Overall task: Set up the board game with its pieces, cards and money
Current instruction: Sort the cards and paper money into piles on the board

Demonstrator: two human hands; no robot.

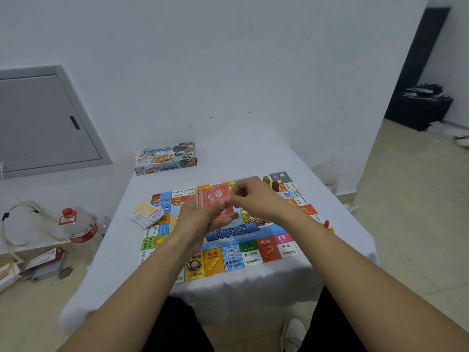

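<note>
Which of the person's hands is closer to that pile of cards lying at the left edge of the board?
Left. The left hand sits just right of the pile of cards; the right hand is farther right, beyond the red notes both hold.

White matt cloth (121,252) over table. Game board (264,252) printed, slightly glossy sheet. Red paper notes (215,199) in hands. Game box (166,158) printed cardboard. Clear plastic bottle (81,229), red cap. Floor (411,224) smooth beige tile.

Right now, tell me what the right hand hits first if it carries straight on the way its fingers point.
Probably the red cards held in the left hand: the right hand points left at their top edge, though depth is unclear.
</note>
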